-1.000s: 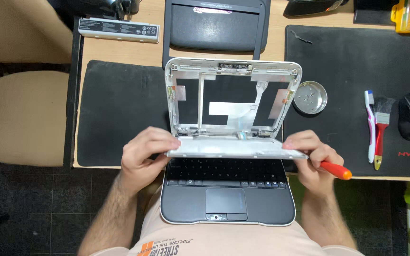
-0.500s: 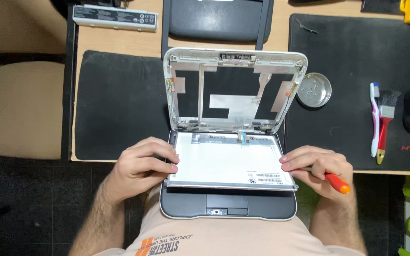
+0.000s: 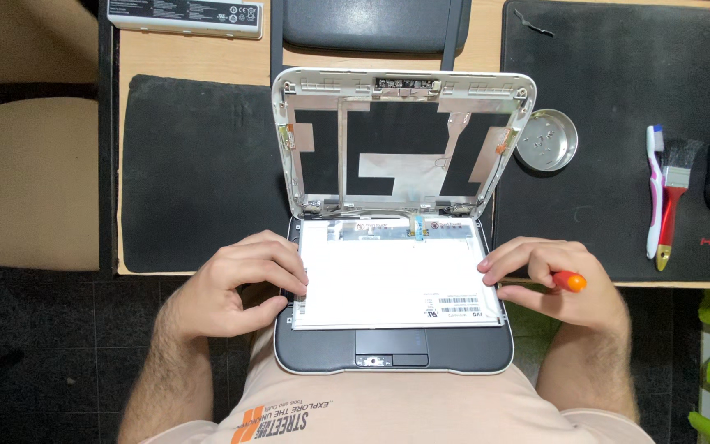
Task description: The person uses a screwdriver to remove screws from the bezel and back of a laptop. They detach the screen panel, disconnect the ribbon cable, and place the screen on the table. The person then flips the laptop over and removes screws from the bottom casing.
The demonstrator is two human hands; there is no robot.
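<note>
Head view: hands (image 3: 244, 284) flank panel (image 3: 392, 271) edges.

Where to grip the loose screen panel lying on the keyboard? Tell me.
Grip the screen panel by its two short side edges, coming in from left and right. It lies flat, face down, and a cable at its top edge near the hinges rules out that side.

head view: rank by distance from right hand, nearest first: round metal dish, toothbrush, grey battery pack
From the right hand:
1. Round metal dish, on the mat straight beyond the hand.
2. Toothbrush, farther toward the right edge.
3. Grey battery pack, far top left.
</note>
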